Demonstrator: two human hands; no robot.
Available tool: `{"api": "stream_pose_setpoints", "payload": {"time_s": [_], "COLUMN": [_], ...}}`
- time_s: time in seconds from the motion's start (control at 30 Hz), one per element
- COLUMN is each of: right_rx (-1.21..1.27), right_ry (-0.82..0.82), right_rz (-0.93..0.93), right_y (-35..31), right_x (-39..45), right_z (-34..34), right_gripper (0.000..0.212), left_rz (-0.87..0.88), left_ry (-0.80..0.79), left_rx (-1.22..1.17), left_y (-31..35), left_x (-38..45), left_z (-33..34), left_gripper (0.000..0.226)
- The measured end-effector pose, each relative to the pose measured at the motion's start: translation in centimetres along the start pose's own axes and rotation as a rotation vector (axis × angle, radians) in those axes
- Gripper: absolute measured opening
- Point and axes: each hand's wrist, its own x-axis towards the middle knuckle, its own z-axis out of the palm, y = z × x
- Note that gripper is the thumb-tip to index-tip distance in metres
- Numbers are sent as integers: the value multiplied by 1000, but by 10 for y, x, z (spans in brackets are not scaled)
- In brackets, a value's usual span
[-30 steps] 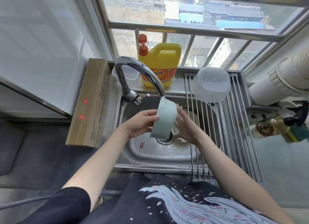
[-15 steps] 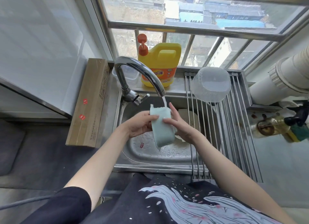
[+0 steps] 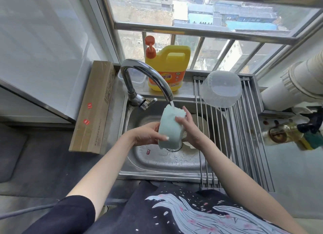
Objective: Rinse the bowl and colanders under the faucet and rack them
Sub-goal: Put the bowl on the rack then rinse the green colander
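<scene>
- Head view: I hold the pale green colander [image 3: 170, 128] on edge over the sink [image 3: 157, 165], directly below the faucet [image 3: 146, 78] spout. Half a second ago it sat lower and narrower to my eye; now its top edge has risen right under the spout and the water breaks over it.
- My left hand [image 3: 148, 135] grips the colander's left side, thumb curled across its near face. It has barely shifted from where it was.
- My right hand [image 3: 189, 127] holds the right side, fingers curled over the upper rim; before, those fingers lay further across the front.
- The clear bowl [image 3: 221, 88] lies upside down at the far end of the roll-up rack [image 3: 244, 146], which spans the right part of the sink. It has not moved.
- A second white colander in the basin behind my right hand shows only partly.
- A yellow detergent jug [image 3: 167, 69] stands on the ledge at the sink's far edge, just behind the faucet, with a clear container [image 3: 138, 78] to its left.
- A long cardboard box [image 3: 95, 107] lies along the sink's left edge.
- A white pipe [image 3: 297, 83] crosses the right side, above a glass bottle [image 3: 286, 130].
</scene>
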Motion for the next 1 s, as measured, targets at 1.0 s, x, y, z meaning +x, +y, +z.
{"api": "stream_pose_setpoints", "payload": {"time_s": [1.0], "right_rx": [380], "right_ry": [43], "right_rz": [17], "right_y": [-11], "right_x": [-19], "right_z": [-19], "right_gripper": [62], "left_rz": [251], "left_ry": [394], "left_rx": [-476], "left_y": [-5], "left_x": [15], "left_z": [-9], "left_gripper": [45]}}
